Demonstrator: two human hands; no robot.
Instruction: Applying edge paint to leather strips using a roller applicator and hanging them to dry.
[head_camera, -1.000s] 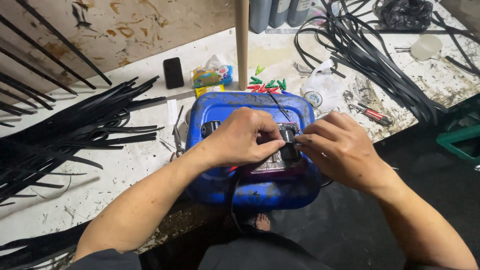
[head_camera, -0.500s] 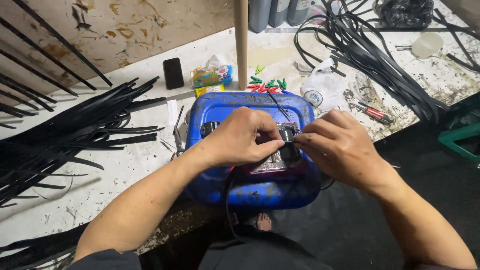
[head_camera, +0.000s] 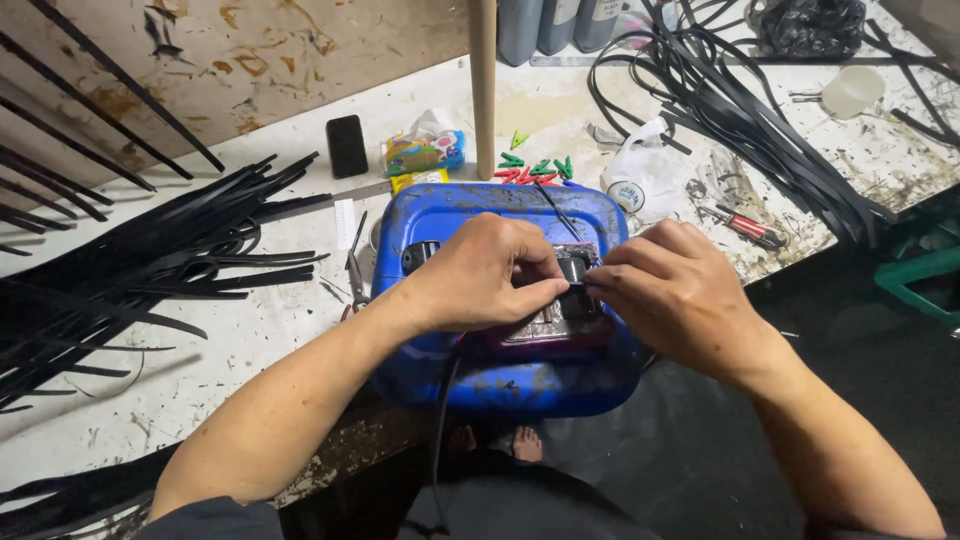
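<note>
Hands (head_camera: 490, 275) (head_camera: 675, 295) both pinch small black part (head_camera: 572, 285), upright on blue container (head_camera: 430, 215).

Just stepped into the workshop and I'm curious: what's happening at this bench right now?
A person works with both bare hands over a blue plastic container lying on its side at the bench edge. The left hand and right hand meet on a small black part, pinching it between the fingertips above a flat metal piece on the container. Black strips lie piled on the white table, with a phone and coloured clips behind.
</note>
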